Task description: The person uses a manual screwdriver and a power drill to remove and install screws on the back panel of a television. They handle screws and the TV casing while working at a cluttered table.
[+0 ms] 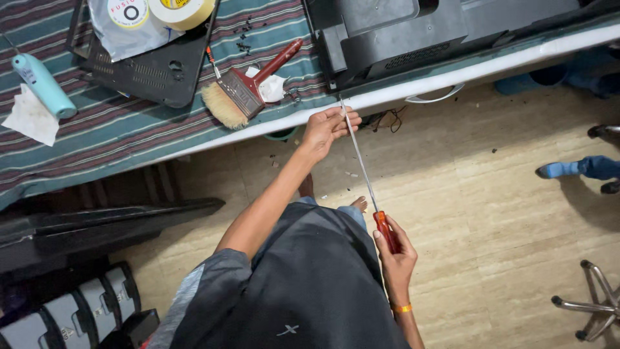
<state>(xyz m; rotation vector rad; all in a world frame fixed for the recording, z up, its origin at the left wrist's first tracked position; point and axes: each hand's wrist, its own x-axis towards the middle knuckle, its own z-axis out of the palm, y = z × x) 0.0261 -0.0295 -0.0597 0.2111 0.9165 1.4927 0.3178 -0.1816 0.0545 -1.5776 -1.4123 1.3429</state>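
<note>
Head view, looking down past my dark shirt to the floor point(504, 213). I am standing at the edge of the table point(129, 129), which is wearing a striped green cloth. Lying on it near my left hand: a wide brush point(242, 94) with a red handle and pale bristles, resting on a scrap of white paper. Farther left are sitting a black vented panel point(152, 71), a tape roll point(181, 10) on a plastic bag, a light blue bottle point(42, 84) and a crumpled tissue point(29, 116). A large black housing point(394, 35) is occupying the table's right part. On the floor, a blue-socked foot point(575, 168) of another person is showing at right, and a chrome chair base point(594, 304) at lower right.

The screwdriver point(365, 171) is long, with a thin bright steel shaft and a translucent red-orange handle. I am holding it over the floor just in front of the table's edge, slanting from upper left to lower right, nothing crossing it. My left hand point(326, 129) is pinching the shaft near its tip, fingers curled together. My right hand point(394, 255), with an orange band at the wrist, is closing around the handle.
</note>
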